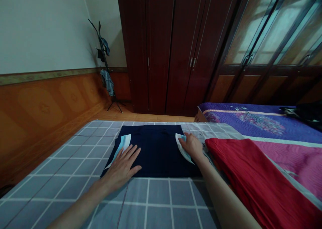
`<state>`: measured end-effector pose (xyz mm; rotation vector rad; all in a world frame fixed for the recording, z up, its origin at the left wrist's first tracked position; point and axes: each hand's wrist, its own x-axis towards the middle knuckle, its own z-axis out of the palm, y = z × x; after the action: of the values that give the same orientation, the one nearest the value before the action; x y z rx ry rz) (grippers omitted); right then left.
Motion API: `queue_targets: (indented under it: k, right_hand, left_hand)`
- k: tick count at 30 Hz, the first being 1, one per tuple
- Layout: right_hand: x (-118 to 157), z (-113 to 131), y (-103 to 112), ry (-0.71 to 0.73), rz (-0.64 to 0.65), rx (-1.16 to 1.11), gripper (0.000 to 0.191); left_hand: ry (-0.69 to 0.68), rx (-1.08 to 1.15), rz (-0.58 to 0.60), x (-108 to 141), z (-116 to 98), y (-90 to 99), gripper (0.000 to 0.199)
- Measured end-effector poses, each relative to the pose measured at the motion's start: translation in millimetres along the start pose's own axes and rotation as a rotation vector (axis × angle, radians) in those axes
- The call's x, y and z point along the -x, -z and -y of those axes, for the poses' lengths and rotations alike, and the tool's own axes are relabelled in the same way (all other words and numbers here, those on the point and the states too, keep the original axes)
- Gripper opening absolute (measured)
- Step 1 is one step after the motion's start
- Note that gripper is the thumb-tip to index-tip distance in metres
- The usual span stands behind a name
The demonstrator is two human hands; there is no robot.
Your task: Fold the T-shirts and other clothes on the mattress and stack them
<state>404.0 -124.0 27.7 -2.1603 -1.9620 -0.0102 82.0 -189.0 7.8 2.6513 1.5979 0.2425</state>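
Note:
A dark navy cloth [158,152] lies flat on the grey checked bedcover [130,202], with a pale blue and white patch [124,142] on its left side and a similar patch [184,153] on its right. My left hand [120,167] rests palm down over the lower part of the left patch, fingers spread. At the cloth's right edge, my right hand [191,147] has its fingers bent together at the top of the right patch; whether it pinches any fabric is too small to tell.
Red fabric [256,178] lies to the right of my right forearm. Beyond it are purple and pink bedding [251,121] and a dark item [307,115]. A dark red wardrobe [161,54] and a coat stand [107,66] with hanging items stand behind the bed.

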Motion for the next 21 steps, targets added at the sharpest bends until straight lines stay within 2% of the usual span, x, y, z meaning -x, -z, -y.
queue_targets:
  k: [5, 8, 12, 17, 21]
  right_hand:
    - [-7.5, -23.1, 5.0, -0.139, 0.159, 0.003, 0.053]
    - [-8.6, -26.0, 4.0, -0.144, 0.231, -0.005, 0.055]
    - [-9.1, -26.2, 5.1, -0.132, 0.294, -0.044, 0.047]
    - [-5.2, -30.9, 5.7, -0.125, 0.377, -0.186, 0.035]
    - [8.6, -32.4, 6.9, -0.140, 0.429, -0.377, 0.029]
  left_hand:
    - [-0.031, 0.051, 0.038, 22.8, -6.4, -13.0, 0.060]
    - [-0.021, 0.081, 0.040, 24.0, -5.0, -15.5, 0.058]
    - [-0.026, 0.115, 0.035, 23.4, -5.7, -9.7, 0.058]
    - [-0.016, 0.147, 0.024, 25.3, -6.0, -6.7, 0.059]
    - [-0.005, 0.226, -0.026, 28.4, -5.0, -4.9, 0.058]
